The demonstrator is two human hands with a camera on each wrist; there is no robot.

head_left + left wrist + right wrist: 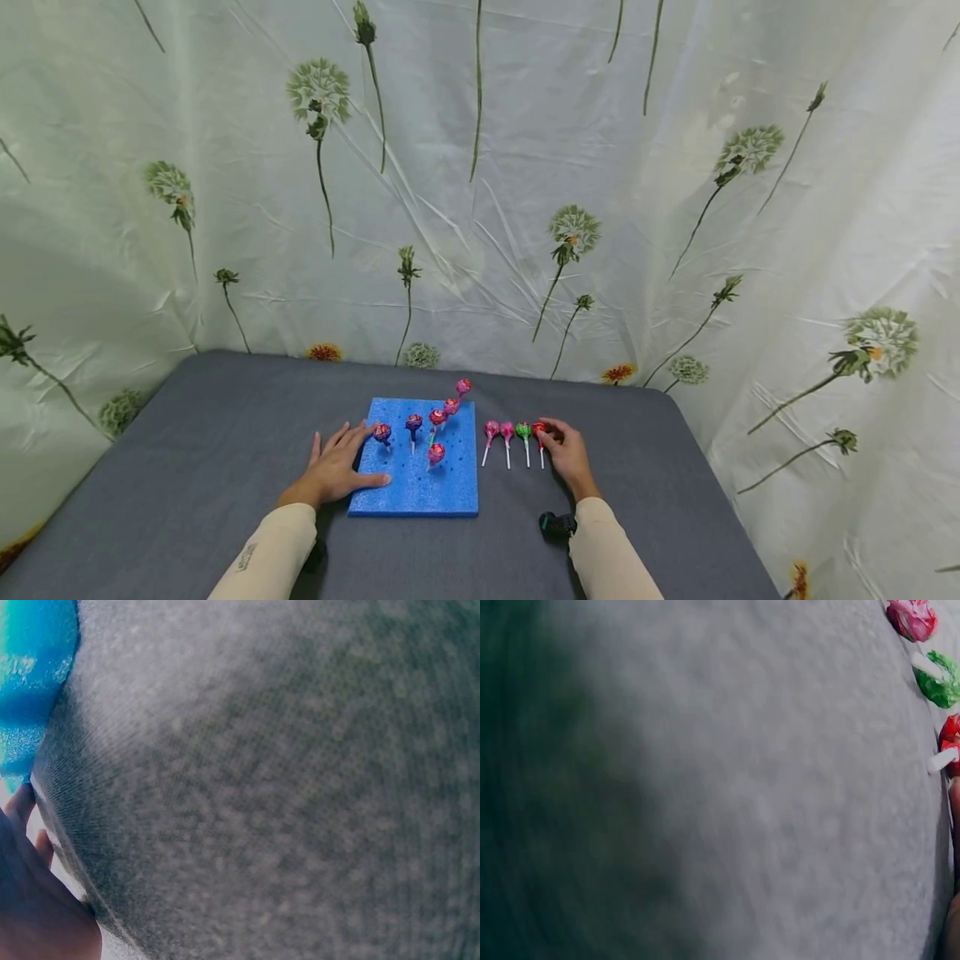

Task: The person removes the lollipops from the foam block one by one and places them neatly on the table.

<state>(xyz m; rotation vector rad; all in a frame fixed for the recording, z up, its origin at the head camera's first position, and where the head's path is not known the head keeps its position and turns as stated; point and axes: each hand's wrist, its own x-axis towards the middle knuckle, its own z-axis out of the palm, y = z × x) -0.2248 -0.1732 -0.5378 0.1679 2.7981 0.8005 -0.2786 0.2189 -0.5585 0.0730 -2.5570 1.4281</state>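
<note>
My left hand (337,465), fingers spread, rests at the left edge of a blue foam board (405,496) with small holes. Its thumb lies on the board; part of the hand and the blue edge show in the left wrist view. Several wrapped lollipops stand in the board, among them a purple lollipop (413,422) and a pink-red lollipop (437,453). My right hand (568,454) pinches the head of a red lollipop (539,428) between thumb and forefinger. That lollipop lies at the right end of a row, beside a green lollipop (523,430).
Two pink lollipops (491,428) lie left of the green one, sticks toward me. Everything sits on a grey cloth-covered table (247,433). A flower-printed curtain (480,250) hangs behind it. A dark wrist device (557,526) sits by the right sleeve.
</note>
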